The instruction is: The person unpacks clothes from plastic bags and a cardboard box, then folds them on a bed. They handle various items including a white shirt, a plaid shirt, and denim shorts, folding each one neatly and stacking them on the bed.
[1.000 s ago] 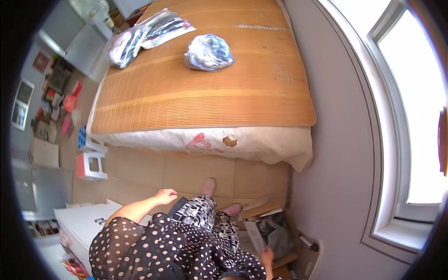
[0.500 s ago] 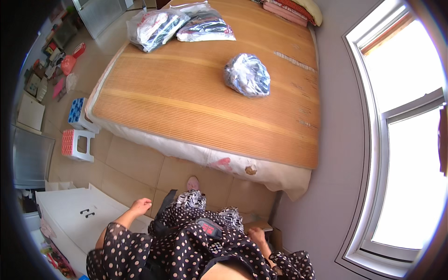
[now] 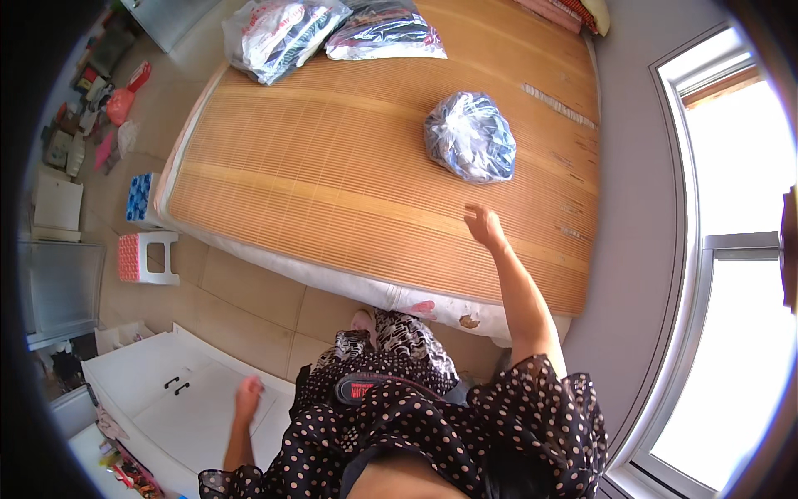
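My right hand [image 3: 484, 224] reaches out over the bed with its fingers loosely stretched and nothing in them. Just beyond it, a small gap away, lies a round, knotted clear plastic bag [image 3: 471, 137] with bluish, cloth-like contents. My left hand [image 3: 248, 395] hangs low at my left side, near a white cabinet [image 3: 199, 407] with dark handles. It is smeared by motion, so its fingers are hard to make out; no object shows in it.
A slatted orange-brown mat [image 3: 332, 183] covers the bed. Two more clear bags, one whitish [image 3: 283, 37] and one dark [image 3: 385, 33], lie at its far left. Blue-topped [image 3: 141, 198] and red-topped [image 3: 148, 258] stools stand left. A wall and window [image 3: 740, 333] bound the right.
My right hand has risen from beside my body and stretched forward over the bed toward the round bag. My left hand has dropped lower. I have moved nearer the bed.
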`<state>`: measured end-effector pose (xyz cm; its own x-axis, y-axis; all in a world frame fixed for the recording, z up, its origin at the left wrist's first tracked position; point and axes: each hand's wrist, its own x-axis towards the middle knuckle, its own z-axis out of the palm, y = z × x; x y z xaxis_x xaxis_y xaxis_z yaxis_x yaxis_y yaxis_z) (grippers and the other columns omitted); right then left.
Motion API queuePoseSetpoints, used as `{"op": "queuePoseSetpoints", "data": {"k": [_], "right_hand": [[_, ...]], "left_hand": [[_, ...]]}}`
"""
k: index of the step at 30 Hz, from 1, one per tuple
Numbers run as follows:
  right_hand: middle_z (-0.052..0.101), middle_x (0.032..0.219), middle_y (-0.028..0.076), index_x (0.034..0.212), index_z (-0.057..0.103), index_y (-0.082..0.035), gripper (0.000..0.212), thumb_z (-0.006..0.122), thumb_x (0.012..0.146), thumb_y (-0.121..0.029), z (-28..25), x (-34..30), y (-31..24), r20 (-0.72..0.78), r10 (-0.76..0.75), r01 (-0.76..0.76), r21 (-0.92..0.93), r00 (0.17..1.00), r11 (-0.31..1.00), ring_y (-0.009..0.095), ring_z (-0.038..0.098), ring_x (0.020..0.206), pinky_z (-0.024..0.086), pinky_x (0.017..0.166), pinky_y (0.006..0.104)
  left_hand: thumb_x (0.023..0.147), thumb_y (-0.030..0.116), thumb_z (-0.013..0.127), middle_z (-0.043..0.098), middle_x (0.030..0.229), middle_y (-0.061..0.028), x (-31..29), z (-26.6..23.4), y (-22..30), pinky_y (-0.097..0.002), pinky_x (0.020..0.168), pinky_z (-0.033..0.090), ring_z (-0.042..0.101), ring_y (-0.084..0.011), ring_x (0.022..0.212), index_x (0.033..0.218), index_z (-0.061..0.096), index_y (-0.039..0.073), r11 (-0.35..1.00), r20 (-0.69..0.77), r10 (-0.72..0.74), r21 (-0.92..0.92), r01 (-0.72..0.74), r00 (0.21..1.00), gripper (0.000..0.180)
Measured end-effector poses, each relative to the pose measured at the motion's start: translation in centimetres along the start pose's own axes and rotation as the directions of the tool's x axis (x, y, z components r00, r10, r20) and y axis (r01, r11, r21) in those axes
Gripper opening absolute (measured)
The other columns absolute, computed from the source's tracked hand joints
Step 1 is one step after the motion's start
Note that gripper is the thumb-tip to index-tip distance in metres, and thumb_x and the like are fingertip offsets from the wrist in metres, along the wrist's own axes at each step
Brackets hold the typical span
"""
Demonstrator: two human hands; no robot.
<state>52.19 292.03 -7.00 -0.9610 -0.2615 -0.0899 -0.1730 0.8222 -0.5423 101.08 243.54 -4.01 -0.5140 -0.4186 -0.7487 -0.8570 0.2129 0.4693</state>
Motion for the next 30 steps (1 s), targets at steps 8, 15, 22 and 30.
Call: {"op": "queuePoseSetpoints", "data": {"k": [8,15,22,30], "right_hand": [[0.055,0.103,0.021,0.113,0.048,0.001,0.05,0.06,0.068,-0.019,3.2,16.4,2.5,-0.26,0.007,-0.018,-0.039,0.966,0.999,0.033,0.052,0.1,0.04,0.088,0.0371],[0.061,0.081,0.019,0.096,0.058,-0.003,0.042,0.063,0.066,-0.033,6.4,16.8,1.0,0.107,0.307,-0.308,-0.014,0.946,0.951,0.032,0.06,0.075,0.046,0.067,0.0393],[0.055,0.066,0.001,0.082,0.059,-0.004,0.014,0.061,0.069,-0.011,7.1,5.7,-9.0,0.516,0.002,-0.405,0.669,0.856,0.624,0.006,0.046,0.06,0.039,0.055,0.0232],[0.057,0.087,0.014,0.09,0.059,-0.007,0.022,0.061,0.07,-0.015,8.9,-2.7,-15.9,0.277,-0.049,-0.018,0.235,0.96,0.972,0.031,0.058,0.078,0.047,0.068,0.0379]], "left_hand": [[0.082,0.019,0.051,0.061,0.093,-0.0083,-4.2,6.5,-3.2,-0.0255,0.074,0.045,0.058,-0.0146,0.083,0.108,0.053,0.001,0.994,0.216,-0.006,-0.105,0.03,0.976,0.032],[0.084,0.021,0.051,0.062,0.092,-0.009,-5.8,6.7,10.5,-0.0252,0.071,0.047,0.059,-0.0147,0.081,0.11,0.052,0.001,0.994,0.121,-0.079,-0.071,0.088,0.989,0.033],[0.084,0.02,0.052,0.061,0.099,-0.0125,2.5,5.0,17.8,-0.0309,0.08,0.045,0.058,-0.0203,0.093,0.106,0.054,0.001,0.907,0.052,0.316,0.275,-0.318,0.947,0.029],[0.076,0.001,0.054,0.054,0.104,-0.0097,14.8,10.2,34.1,-0.0307,0.076,0.047,0.057,-0.0249,0.088,0.107,0.054,0.006,0.515,0.141,0.837,0.123,-0.848,0.529,0.031]]}}
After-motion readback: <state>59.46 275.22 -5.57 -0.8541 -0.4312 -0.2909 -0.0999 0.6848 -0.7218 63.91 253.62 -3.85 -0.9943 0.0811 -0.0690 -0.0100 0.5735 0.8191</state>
